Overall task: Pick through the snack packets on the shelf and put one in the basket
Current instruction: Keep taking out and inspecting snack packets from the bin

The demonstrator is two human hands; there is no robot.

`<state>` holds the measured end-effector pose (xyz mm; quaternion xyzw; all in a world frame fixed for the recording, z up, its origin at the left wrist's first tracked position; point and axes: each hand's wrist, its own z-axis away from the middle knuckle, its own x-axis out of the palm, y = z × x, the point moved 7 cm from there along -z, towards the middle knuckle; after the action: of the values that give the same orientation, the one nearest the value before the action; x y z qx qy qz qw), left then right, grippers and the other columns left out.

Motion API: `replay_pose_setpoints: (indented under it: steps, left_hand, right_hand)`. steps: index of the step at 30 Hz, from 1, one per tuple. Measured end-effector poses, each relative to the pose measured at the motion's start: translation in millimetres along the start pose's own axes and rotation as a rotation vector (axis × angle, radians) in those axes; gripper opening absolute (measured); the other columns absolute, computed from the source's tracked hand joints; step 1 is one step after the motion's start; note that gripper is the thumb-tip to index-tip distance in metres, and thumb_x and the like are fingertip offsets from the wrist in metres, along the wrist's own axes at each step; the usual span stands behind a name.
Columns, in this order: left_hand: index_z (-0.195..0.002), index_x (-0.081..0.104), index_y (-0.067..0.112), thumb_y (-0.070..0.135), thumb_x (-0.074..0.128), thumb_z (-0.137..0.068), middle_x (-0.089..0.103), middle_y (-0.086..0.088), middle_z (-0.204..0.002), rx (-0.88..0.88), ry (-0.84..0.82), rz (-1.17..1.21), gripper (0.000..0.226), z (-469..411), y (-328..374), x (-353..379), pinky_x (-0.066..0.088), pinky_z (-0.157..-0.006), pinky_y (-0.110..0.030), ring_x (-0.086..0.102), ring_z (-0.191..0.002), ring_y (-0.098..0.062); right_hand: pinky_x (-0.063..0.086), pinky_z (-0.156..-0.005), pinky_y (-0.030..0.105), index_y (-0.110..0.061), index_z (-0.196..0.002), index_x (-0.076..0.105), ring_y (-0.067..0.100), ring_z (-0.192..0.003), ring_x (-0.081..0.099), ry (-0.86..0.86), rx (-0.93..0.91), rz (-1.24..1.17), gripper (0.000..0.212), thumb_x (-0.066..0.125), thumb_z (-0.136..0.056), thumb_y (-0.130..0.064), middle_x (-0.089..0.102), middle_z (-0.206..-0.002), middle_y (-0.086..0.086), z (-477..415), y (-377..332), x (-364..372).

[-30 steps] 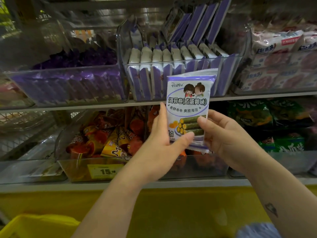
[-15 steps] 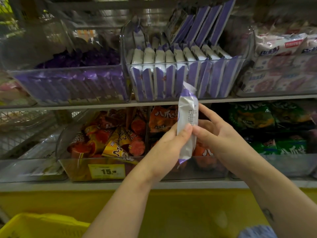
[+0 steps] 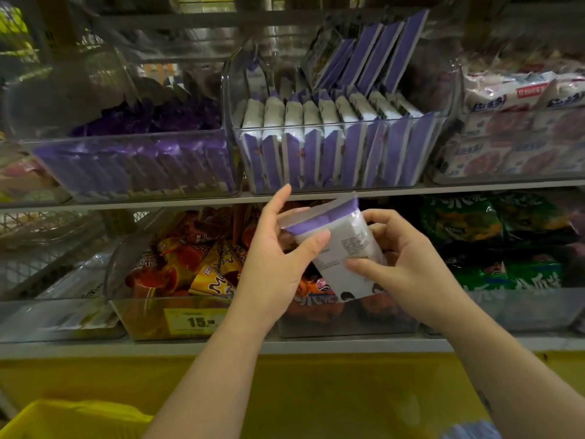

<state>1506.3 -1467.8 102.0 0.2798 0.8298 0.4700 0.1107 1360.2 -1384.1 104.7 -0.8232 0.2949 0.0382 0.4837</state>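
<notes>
a: where's the packet (image 3: 340,245)?
b: off the shelf (image 3: 95,346); held in the air in front of the lower tier, just below the clear bin (image 3: 348,125) of matching purple-and-white packs; not in the basket (image 3: 47,407) yet; that sits well apart, bottom left of view
a: grips?
b: left grip (image 3: 272,258) has thumb on the near face, fingers behind, index sticking up past the top edge; right grip (image 3: 408,267) pinches the lower right side, thumb in front, fingers curled round the back; both closed on the packet
a: why two hands for one light pack?
b: looks like inspection, not carry; packet is tilted, printed back panel toward the camera, purple band uppermost; edge hold keeps most of the text uncovered; soft film, so a two-sided hold keeps it flat
a: stage?
b: judged as the picking-through step; if kept, one grip is enough to lower it down-left to the basket; the other should let go first
a: risks?
b: low; slick film could slip from a thumb pinch; orange packs (image 3: 190,264) sit behind, not touching
</notes>
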Motion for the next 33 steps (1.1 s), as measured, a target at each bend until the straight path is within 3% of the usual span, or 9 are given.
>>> replay_pose_setpoints:
  steps: [3, 6, 8, 11, 16, 23, 27, 31, 33]
  left_hand:
    - [-0.122, 0.042, 0.061, 0.024, 0.074, -0.082, 0.048, 0.021, -0.127, 0.083, -0.021, -0.315, 0.063, -0.6, 11.0, -3.8, 0.052, -0.084, -0.014, 0.054, -0.112, 0.007]
    - [-0.117, 0.053, 0.054, 0.027, 0.074, -0.084, 0.048, 0.026, -0.123, 0.151, -0.118, -0.568, 0.048, -0.8, 17.3, -3.9, 0.047, -0.098, -0.024, 0.049, -0.12, -0.001]
    - [-0.115, 0.059, 0.045, 0.022, 0.073, -0.085, 0.061, 0.023, -0.113, 0.133, -0.168, -0.514, 0.04, -1.0, 16.4, -5.6, 0.048, -0.089, -0.018, 0.057, -0.11, -0.001]
    - [-0.109, 0.063, 0.038, 0.017, 0.072, -0.084, 0.069, 0.025, -0.1, 0.108, -0.143, -0.391, 0.034, -4.3, 15.3, -14.9, 0.046, -0.076, -0.006, 0.062, -0.095, 0.007]
    - [-0.105, 0.07, 0.043, 0.035, 0.073, -0.075, 0.073, 0.013, -0.108, 0.037, -0.078, -0.143, 0.031, -8.6, 8.9, -37.6, 0.054, -0.085, -0.025, 0.066, -0.105, -0.006]
    - [-0.102, 0.073, 0.039, 0.023, 0.072, -0.076, 0.074, 0.007, -0.107, -0.045, -0.069, 0.09, 0.03, -9.3, -3.5, -38.5, 0.055, -0.079, -0.021, 0.069, -0.103, -0.011]
    - [-0.102, 0.073, 0.039, 0.028, 0.07, -0.076, 0.074, 0.006, -0.106, -0.057, -0.016, 0.076, 0.028, -8.3, -3.1, -37.1, 0.057, -0.076, -0.023, 0.069, -0.103, -0.013]
    - [-0.121, 0.053, 0.043, 0.024, 0.071, -0.085, 0.059, 0.01, -0.13, -0.008, 0.179, -0.124, 0.044, -5.7, -1.4, -41.9, 0.057, -0.086, -0.03, 0.06, -0.116, -0.007]
    - [-0.116, 0.049, 0.048, 0.019, 0.072, -0.087, 0.048, 0.011, -0.134, 0.068, 0.256, -0.293, 0.047, -1.2, 8.0, -35.9, 0.052, -0.088, -0.017, 0.052, -0.116, 0.008]
  right_hand:
    - [0.054, -0.075, 0.015, -0.048, -0.122, 0.055, -0.001, -0.099, 0.062, 0.01, -0.099, 0.124, 0.056, 0.076, -0.08, -0.017, 0.064, -0.101, -0.021, 2.5, -11.5, 1.4]
    - [0.052, -0.081, 0.02, -0.038, -0.132, 0.055, 0.003, -0.098, 0.059, 0.031, -0.173, 0.317, 0.063, 0.079, -0.078, -0.019, 0.062, -0.098, -0.021, 4.2, -20.0, 3.9]
    - [0.052, -0.084, 0.024, -0.038, -0.133, 0.053, 0.002, -0.099, 0.057, 0.042, -0.203, 0.388, 0.066, 0.08, -0.075, -0.022, 0.06, -0.102, -0.025, 5.2, -23.5, 6.0]
    - [0.052, -0.089, 0.019, -0.048, -0.126, 0.05, -0.005, -0.109, 0.057, 0.059, -0.15, 0.287, 0.066, 0.081, -0.07, -0.03, 0.06, -0.114, -0.027, 2.9, -21.5, -2.3]
    - [0.058, -0.074, 0.02, -0.028, -0.098, 0.065, 0.005, -0.096, 0.07, 0.083, 0.011, -0.108, 0.045, 0.076, -0.056, -0.039, 0.074, -0.098, -0.013, 1.0, -11.1, -19.9]
    - [0.056, -0.064, 0.017, -0.024, -0.071, 0.068, 0.01, -0.087, 0.073, 0.135, 0.024, -0.3, 0.007, 0.073, -0.066, -0.024, 0.077, -0.086, -0.004, 1.8, -8.1, -25.0]
    - [0.057, -0.063, 0.02, -0.019, -0.074, 0.063, 0.016, -0.084, 0.074, 0.137, 0.064, -0.394, 0.008, 0.068, -0.072, -0.025, 0.076, -0.08, 0.002, 1.8, -3.4, -21.8]
    - [0.058, -0.062, 0.022, -0.017, -0.078, 0.06, 0.018, -0.083, 0.074, 0.155, 0.108, -0.472, 0.013, 0.066, -0.073, -0.027, 0.075, -0.081, 0.002, 0.9, -1.4, -16.1]
    - [0.058, -0.064, 0.022, -0.019, -0.077, 0.06, 0.018, -0.087, 0.074, 0.151, 0.096, -0.473, 0.012, 0.066, -0.073, -0.029, 0.076, -0.084, 0.002, 1.0, -4.6, -13.6]
